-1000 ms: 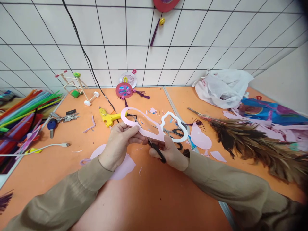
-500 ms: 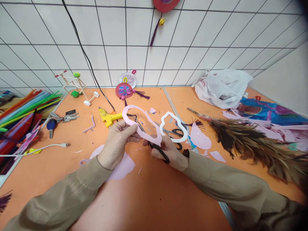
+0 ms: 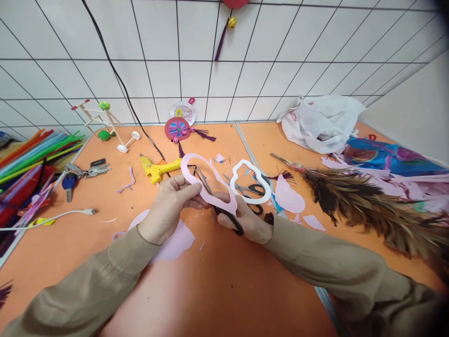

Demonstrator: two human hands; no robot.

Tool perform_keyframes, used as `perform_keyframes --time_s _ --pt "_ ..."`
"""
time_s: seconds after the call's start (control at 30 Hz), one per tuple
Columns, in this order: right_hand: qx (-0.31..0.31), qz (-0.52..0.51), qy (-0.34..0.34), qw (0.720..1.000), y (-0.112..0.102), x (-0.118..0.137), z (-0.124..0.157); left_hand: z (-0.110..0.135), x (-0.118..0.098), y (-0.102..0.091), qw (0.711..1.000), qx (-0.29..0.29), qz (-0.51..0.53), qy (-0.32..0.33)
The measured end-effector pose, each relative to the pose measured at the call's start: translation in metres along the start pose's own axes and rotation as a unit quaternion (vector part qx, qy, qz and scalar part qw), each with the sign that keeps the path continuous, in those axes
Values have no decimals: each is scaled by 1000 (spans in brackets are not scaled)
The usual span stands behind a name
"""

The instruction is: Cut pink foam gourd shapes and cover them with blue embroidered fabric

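Observation:
My left hand pinches the left edge of a pink paper frame, a curvy outline with an open middle. In my right hand is a pair of black-handled scissors; their blades show through the frame's opening. The frame's lower right end lies against my right fingers, which are partly hidden behind it. Just beyond my right hand rests a white wavy frame, with a second pair of scissors under it. Below my left wrist lies a larger pink paper piece.
A yellow glue gun with a black cable lies behind my left hand. To the right are pink scraps, a feather duster and a white plastic bag. Keys and colourful pipe cleaners lie at left.
The whole view has shifted slightly, so most things sit a little further left and higher. My hands keep hold of the pink frame and scissors, with only a slight change in their tilt.

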State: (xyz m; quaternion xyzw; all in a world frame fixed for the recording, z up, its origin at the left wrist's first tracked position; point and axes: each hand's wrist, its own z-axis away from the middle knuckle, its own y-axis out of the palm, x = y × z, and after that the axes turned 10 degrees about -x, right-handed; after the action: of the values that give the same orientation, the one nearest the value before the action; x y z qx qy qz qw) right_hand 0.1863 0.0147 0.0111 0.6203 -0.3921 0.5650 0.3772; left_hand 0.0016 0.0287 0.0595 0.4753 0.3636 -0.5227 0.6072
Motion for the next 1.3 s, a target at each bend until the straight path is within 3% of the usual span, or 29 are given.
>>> perform_keyframes --time_s 0.57,0.87,1.3 --pt "-4 -5 -34 999 1 -5 -1 1 4 1 1000 10 -13 -1" --pt "-5 -18 -13 1000 2 -2 -1 1 3 2 1000 16 -12 -8" --pt "0 -8 -54 999 -3 -7 -2 0 2 1 1000 20 -3 -13"
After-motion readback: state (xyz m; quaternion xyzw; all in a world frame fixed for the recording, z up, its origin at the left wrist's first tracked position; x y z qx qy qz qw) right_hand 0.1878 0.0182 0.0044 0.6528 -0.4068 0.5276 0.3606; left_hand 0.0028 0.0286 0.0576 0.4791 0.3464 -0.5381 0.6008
